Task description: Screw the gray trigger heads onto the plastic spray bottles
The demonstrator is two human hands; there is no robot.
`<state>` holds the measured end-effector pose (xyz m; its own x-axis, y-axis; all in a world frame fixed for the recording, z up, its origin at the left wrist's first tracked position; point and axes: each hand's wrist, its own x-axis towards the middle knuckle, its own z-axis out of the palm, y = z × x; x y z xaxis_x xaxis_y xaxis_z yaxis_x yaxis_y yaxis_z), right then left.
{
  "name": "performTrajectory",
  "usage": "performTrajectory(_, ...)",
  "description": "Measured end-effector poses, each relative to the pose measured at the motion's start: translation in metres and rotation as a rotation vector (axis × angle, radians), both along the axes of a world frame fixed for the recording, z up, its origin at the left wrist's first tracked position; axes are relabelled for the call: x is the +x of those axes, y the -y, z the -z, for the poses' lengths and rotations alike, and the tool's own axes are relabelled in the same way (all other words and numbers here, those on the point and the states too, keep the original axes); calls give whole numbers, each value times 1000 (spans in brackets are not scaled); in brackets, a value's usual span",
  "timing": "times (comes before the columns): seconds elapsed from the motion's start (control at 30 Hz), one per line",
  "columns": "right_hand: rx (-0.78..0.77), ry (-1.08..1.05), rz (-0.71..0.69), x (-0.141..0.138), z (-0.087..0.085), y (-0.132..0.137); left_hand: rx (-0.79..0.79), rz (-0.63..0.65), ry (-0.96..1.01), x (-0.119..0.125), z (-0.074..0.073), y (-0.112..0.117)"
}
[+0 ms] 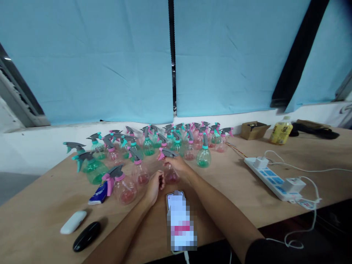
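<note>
My right hand (177, 164) is wrapped round the neck of a pink see-through spray bottle (171, 176) with a grey trigger head, standing on the wooden table (236, 190). My left hand (154, 185) is curled loosely just left of that bottle's body, touching or nearly touching it; I cannot see anything in it. Behind and to the left stand several more spray bottles (154, 145), pink and green, with grey trigger heads. One pink bottle (123, 187) and one green bottle (93, 168) stand nearest on the left.
A phone (180, 220) lies between my forearms. At the left front lie a white case (73, 222), a black case (86, 235) and a small blue packet (99, 194). A white power strip (271, 178) with cables, a yellow drink bottle (281, 132) and a cardboard box (254, 130) sit on the right.
</note>
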<state>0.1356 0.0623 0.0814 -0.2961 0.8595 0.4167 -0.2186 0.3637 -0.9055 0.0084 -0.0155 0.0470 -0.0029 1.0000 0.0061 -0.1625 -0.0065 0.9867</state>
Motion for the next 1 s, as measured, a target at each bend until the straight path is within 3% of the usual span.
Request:
performTrajectory(0.1, 51, 34, 170, -6, 8, -3, 89, -36, -113, 1, 0, 2)
performTrajectory(0.27, 400, 198, 447, -7, 12, 0, 190, -29, -232, 0, -4, 6)
performTrajectory(0.37, 502, 370, 560, -6, 17, 3, 188, -21, -265, 0, -6, 7)
performTrajectory(0.57, 508, 634, 543, -15, 29, 3, 149, -19, -236, -2, 3, 0)
performTrajectory(0.7, 564, 612, 460, -23, 23, -4, 152, -52, -203, -6, 8, -6)
performTrajectory(1.0, 518, 548, 375, -18, 17, -3, 70, -55, -40, -10, 13, -15)
